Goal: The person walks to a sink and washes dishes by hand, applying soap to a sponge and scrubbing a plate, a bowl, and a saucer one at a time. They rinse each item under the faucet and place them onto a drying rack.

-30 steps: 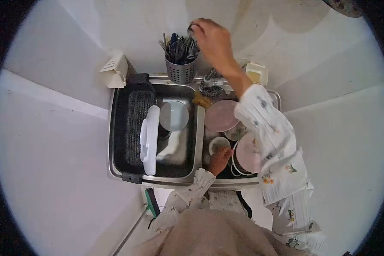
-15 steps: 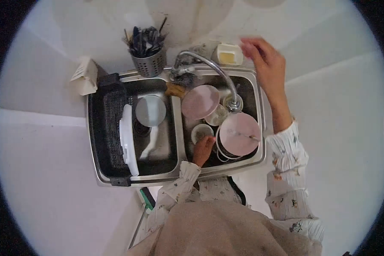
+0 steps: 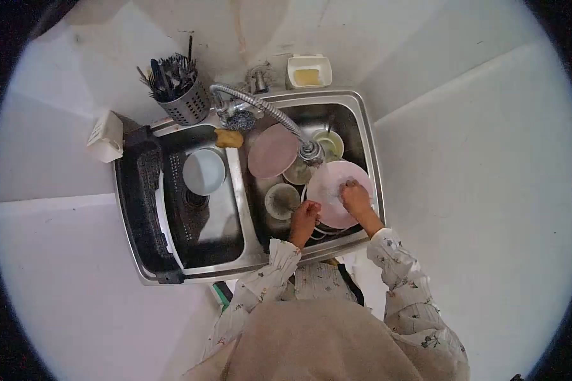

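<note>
"What stood at the far left?"

"A white container [image 3: 106, 136] sat beside the sink. In the left basin [image 3: 225, 232], a black rack [image 3: 147, 206] lay left of a pale bowl [image 3: 204, 172]; a perforated holder [image 3: 189, 108] of cutlery [image 3: 170, 77] stood behind."

"And farther right?"

"A yellowish cloth [image 3: 229, 138] lay by the divider. In the right basin [image 3: 258, 233], a tilted pink dish [image 3: 272, 152] was behind a small bowl [image 3: 282, 201]."

"The left hand [image 3: 305, 220]?"

"It was just right of that bowl, fingers curled near the pink plate [image 3: 329, 214]'s left rim. Nobody could tell whether they gripped it."

"The plate itself?"

"It lay in the right basin's front part, below the spray head [image 3: 311, 152]. The right hand [image 3: 356, 197] was over its face, fingers bunched narrow; whether they held anything could not be told."
</note>
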A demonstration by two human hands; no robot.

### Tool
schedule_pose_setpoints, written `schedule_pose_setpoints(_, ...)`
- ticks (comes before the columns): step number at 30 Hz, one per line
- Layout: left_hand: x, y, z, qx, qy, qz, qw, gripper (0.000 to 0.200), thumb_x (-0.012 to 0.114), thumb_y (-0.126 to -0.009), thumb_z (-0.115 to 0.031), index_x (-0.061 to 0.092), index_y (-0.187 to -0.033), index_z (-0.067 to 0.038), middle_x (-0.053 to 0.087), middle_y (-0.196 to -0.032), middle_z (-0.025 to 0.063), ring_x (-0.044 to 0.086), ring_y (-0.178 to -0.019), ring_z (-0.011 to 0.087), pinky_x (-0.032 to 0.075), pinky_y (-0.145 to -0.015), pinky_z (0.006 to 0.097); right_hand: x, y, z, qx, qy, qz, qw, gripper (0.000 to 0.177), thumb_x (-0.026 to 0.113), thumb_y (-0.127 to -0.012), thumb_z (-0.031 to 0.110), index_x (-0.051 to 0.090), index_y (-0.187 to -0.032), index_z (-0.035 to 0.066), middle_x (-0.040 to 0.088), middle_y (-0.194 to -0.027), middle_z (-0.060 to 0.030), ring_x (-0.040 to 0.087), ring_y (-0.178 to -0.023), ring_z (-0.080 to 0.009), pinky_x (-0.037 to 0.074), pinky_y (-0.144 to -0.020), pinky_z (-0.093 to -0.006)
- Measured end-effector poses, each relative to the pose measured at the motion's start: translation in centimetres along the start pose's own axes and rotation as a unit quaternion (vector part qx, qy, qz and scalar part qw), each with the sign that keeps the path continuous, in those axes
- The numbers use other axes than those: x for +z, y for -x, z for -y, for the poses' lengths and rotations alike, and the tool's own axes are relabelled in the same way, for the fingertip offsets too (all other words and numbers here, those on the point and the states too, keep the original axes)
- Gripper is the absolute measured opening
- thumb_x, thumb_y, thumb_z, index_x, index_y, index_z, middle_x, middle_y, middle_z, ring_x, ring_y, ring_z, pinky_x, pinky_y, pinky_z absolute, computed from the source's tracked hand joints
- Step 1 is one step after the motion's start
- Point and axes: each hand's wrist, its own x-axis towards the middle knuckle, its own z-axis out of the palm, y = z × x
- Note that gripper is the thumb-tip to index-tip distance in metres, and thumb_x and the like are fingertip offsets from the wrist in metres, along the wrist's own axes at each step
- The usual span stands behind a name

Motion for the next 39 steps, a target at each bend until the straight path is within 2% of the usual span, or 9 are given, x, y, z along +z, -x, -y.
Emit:
schedule_pose_setpoints(3, 0.8, -0.1, -0.7, -0.038, 0.057, 0.002, 0.998, 0.015, 0.054, -0.088, -0.016, 0.055, -0.093, -0.003, 0.057, -0.079, 0.0073, 0.057, -0.071, 0.0167, 0.045, -0.062, 0.0294, -3.0, -0.7, 0.5, -0.025, -0.014, 0.114, 0.993, 0.018, 0.058, -0.068, 0.008, 0.060, -0.086, 0.003, 0.060, -0.084, -0.0153, 0.058, -0.088, -0.0320, 0.049, -0.076, -0.0402)
schedule_pose_setpoints(5, 1.5, 0.1, -2.9, 0.183, -0.268, -0.170, 0.930, 0.013, 0.058, -0.083, -0.010, 0.056, -0.093, -0.003, 0.057, -0.088, 0.0133, 0.058, -0.085, 0.0238, 0.045, -0.077, 0.0364, -4.3, -1.1, 1.3, -0.091, -0.019, 0.085, 0.992, 0.016, 0.057, -0.068, 0.006, 0.060, -0.084, 0.004, 0.060, -0.084, -0.0140, 0.058, -0.087, -0.0307, 0.048, -0.078, -0.0384)
schedule_pose_setpoints(8, 1.2, -0.2, -5.3, 0.312, -0.349, -0.178, 0.865, 0.018, 0.062, -0.077, -0.010, 0.057, -0.094, -0.004, 0.056, -0.098, 0.0173, 0.055, -0.092, 0.0297, 0.039, -0.087, 0.0431, -5.7, -1.4, 3.4, -0.153, -0.055, -0.029, 0.986, 0.013, 0.057, -0.069, 0.005, 0.059, -0.082, 0.004, 0.060, -0.084, -0.0127, 0.058, -0.087, -0.0298, 0.047, -0.079, -0.0379)
schedule_pose_setpoints(14, -1.8, -1.1, -3.9, 0.203, -0.527, 0.007, 0.825, 0.018, 0.058, -0.081, -0.017, 0.062, -0.093, -0.005, 0.063, -0.092, 0.0122, 0.057, -0.089, 0.0301, 0.038, -0.085, 0.0449, -6.2, -2.6, 3.6, -0.191, -0.106, 0.099, 0.971, 0.014, 0.056, -0.073, 0.007, 0.060, -0.086, 0.005, 0.060, -0.089, -0.0117, 0.057, -0.091, -0.0285, 0.047, -0.077, -0.0382)
schedule_pose_setpoints(23, -6.4, 1.4, -3.6, 0.200, -0.466, -0.085, 0.858, 0.016, 0.053, -0.085, -0.015, 0.063, -0.086, -0.004, 0.063, -0.084, 0.0144, 0.056, -0.083, 0.0329, 0.044, -0.073, 0.0433, -6.8, -4.8, -2.1, -0.073, -0.344, 0.215, 0.911, 0.014, 0.061, -0.079, 0.008, 0.065, -0.091, 0.002, 0.066, -0.088, -0.0096, 0.063, -0.082, -0.0231, 0.049, -0.076, -0.0310)
schedule_pose_setpoints(29, -7.3, 2.3, -4.2, 0.197, -0.501, -0.126, 0.833, 0.014, 0.054, -0.082, -0.011, 0.062, -0.090, -0.003, 0.062, -0.092, 0.0138, 0.053, -0.093, 0.0335, 0.040, -0.082, 0.0450, -8.0, -6.1, 1.3, 0.011, -0.368, 0.121, 0.922, 0.021, 0.060, -0.084, 0.015, 0.061, -0.101, 0.002, 0.065, -0.092, -0.0106, 0.062, -0.081, -0.0198, 0.048, -0.076, -0.0299)
schedule_pose_setpoints(34, -6.3, 1.7, -6.2, 0.292, -0.514, -0.173, 0.788, 0.019, 0.055, -0.081, -0.008, 0.060, -0.099, -0.004, 0.053, -0.113, 0.0144, 0.045, -0.112, 0.0329, 0.030, -0.098, 0.0452, -5.3, -5.5, 4.6, -0.123, -0.436, 0.198, 0.869, 0.027, 0.058, -0.087, 0.026, 0.060, -0.092, 0.000, 0.062, -0.079, -0.0071, 0.058, -0.070, -0.0169, 0.047, -0.065, -0.0295)
schedule_pose_setpoints(36, -5.5, 1.6, -7.0, 0.304, -0.522, -0.207, 0.770, 0.023, 0.055, -0.082, -0.008, 0.058, -0.105, -0.004, 0.049, -0.119, 0.0153, 0.041, -0.118, 0.0329, 0.026, -0.103, 0.0451, -6.8, -5.3, 5.9, 0.050, -0.506, 0.386, 0.770, 0.026, 0.055, -0.089, 0.027, 0.060, -0.088, 0.001, 0.057, -0.070, -0.0024, 0.052, -0.062, -0.0141, 0.043, -0.058, -0.0280)
schedule_pose_setpoints(39, -3.1, 1.1, -7.6, 0.279, -0.308, -0.371, 0.830, 0.031, 0.055, -0.086, -0.011, 0.051, -0.115, -0.003, 0.042, -0.126, 0.0174, 0.034, -0.125, 0.0305, 0.020, -0.107, 0.0432, -5.9, -3.4, 7.3, 0.091, -0.562, 0.300, 0.766, 0.021, 0.054, -0.089, 0.023, 0.060, -0.088, 0.003, 0.054, -0.066, 0.0005, 0.047, -0.056, -0.0123, 0.038, -0.052, -0.0259)
